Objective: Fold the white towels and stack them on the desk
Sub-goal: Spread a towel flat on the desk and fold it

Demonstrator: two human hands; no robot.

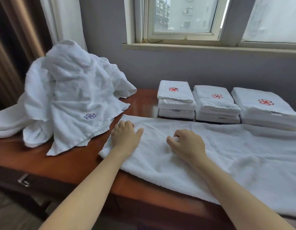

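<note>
Task status: partly complete.

Done: three stacks [215,105] of folded white towels are sitting in the upper right of the frame, at the back of the desk [69,163] under the window [182,15]. The left stack is showing three towels. The counts of the other two cannot be read exactly. The top towel of each is showing a red emblem.

In hand: one towel [226,155] is lying spread across the desk from the centre to the right edge of the frame, with its near edge hanging over the desk front. It appears to be unfolded or at an early fold.

- The left hand [125,138] is resting on the towel's left end with the thumb spread out flat. The fingers are bending at the knuckles and their tips are hidden, so it cannot be told whether they are gripping the cloth or only pressing it.
- The right hand [188,144] is sitting near the middle of the frame, with curled fingers and thumb appearing to pinch a small ridge of the towel.

Left: a pile [69,97] of crumpled towels is occupying the upper left of the frame. One of them is showing a blue emblem. The number of towels in it cannot be determined, and all of them are awaiting folding and stacking.
</note>
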